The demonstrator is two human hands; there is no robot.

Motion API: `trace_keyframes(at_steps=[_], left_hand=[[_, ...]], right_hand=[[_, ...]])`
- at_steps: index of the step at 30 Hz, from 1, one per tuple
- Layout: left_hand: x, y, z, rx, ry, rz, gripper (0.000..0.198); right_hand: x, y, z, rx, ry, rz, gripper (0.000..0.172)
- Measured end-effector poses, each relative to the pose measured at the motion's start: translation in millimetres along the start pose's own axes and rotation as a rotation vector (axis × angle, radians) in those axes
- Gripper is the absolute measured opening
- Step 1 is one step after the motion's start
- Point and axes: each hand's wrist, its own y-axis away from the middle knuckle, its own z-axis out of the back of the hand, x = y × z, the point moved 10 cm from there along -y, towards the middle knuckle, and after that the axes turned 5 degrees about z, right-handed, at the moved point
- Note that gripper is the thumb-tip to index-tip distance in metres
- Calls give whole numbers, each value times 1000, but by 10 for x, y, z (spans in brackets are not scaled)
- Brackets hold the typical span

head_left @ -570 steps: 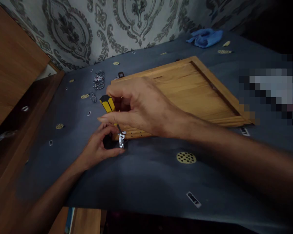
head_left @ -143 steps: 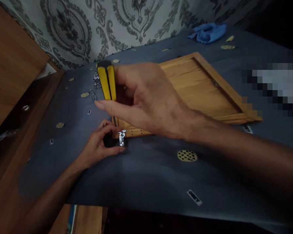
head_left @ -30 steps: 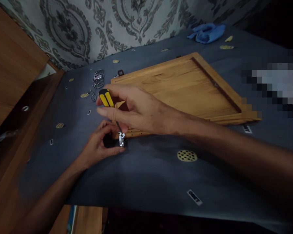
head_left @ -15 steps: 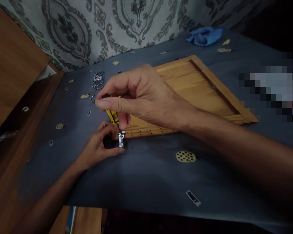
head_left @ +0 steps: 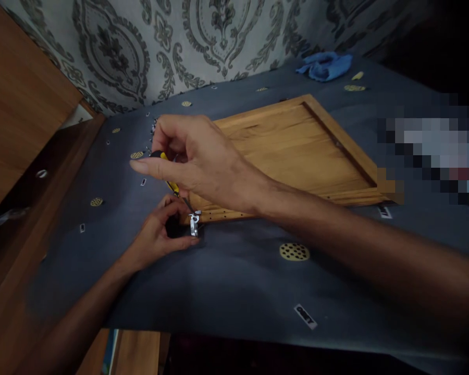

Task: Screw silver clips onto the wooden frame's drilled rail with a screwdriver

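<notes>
My right hand [head_left: 207, 161] is closed around the black and yellow handle of a screwdriver [head_left: 173, 188], its thumb stretched out to the left. The screwdriver slants down to the right, its thin shaft meeting a small silver metal latch [head_left: 194, 225]. That latch sits at the near left corner of a framed wooden panel [head_left: 273, 140], which has a row of small dark holes along its near edge. With thumb and fingers around the corner, my left hand [head_left: 154, 232] steadies the latch; some of its fingertips are hidden. My right hand covers part of the panel.
The panel lies on a dark grey patterned cloth [head_left: 226, 291]. Several metal pieces [head_left: 153, 127] show partly behind my right hand. A blue cloth [head_left: 325, 66] lies at the back right, near a blurred-out object [head_left: 441, 151]. Brown wooden furniture [head_left: 23, 78] borders the left side.
My right hand has moved left and turned, and the screwdriver now leans further left. The left hand and the latch have stayed in place. The view has shifted slightly.
</notes>
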Motion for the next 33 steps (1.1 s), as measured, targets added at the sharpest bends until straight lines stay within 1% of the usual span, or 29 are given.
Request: trace_keyframes(at_steps=[2,4,6,7,9,14,17,21,23,25,27,29,33], left_hand=[[14,2,-13,14,-3,4,32],[34,3,-16,17,-13,15,32],[43,5,-12,13,-26,18,35],[45,6,-12,12,-32,17,36],[50,8,-10,7,-38,20,36],[61,6,14,-20,-38,39,37],[54,1,19,-21,-39,43,36],[136,9,-31,18,46,128,36],[166,19,-36,6,107,154,41],[171,27,-22,-19,140,153,44],[174,30,-33,-8,121,152,41],[174,30,-42,12,61,144,37],[141,26,-7,7,0,94,37]], right_hand=[[-3,17,-31,85,-12,-45,17],[22,59,-102,227,-27,-61,9],[48,106,-147,333,-21,-59,18],[56,118,-148,351,-4,-52,24],[74,115,-117,319,43,-16,28],[63,82,-58,145,132,67,28],[61,97,-52,88,165,103,30],[137,179,-100,101,252,174,28],[212,224,-158,131,306,233,26],[309,250,-185,129,329,291,26],[415,250,-153,88,317,329,25],[495,232,-90,45,327,335,21],[504,204,12,12,404,301,19]])
